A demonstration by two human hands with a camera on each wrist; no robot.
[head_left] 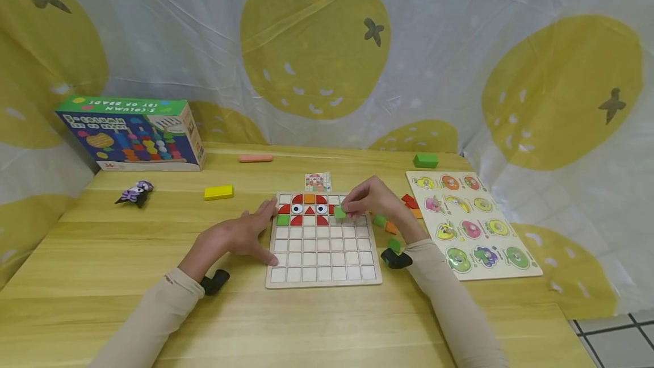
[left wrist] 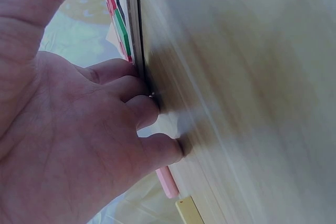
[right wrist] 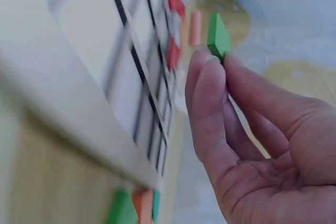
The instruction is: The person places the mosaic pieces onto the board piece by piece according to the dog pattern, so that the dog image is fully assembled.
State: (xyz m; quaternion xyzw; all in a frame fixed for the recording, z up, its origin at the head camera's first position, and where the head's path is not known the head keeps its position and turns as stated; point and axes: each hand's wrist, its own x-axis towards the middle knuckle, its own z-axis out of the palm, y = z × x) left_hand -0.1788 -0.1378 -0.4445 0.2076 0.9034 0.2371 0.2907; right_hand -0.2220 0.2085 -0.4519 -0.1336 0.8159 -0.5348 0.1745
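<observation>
A square wooden grid board (head_left: 324, 254) lies on the table, its upper rows partly filled with red, orange, white-eyed and green tiles. My right hand (head_left: 369, 197) pinches a green tile (right wrist: 217, 36) between thumb and fingertips, just above the board's upper right part. At the board's left edge rests my left hand (head_left: 237, 235), thumb and fingers spread along it; in the left wrist view the fingertips touch the tabletop beside the edge. A green square tile (head_left: 283, 220) sits at the left end of the third row. Behind the board is a small pattern card (head_left: 318, 182).
Loose green, orange and red tiles (head_left: 390, 228) lie right of the board. Further right is a fruit puzzle board (head_left: 472, 226). A green block (head_left: 426, 161), a pink stick (head_left: 255, 158), a yellow block (head_left: 218, 192), a small figurine (head_left: 135, 193) and a bead-set box (head_left: 133, 134) stand around.
</observation>
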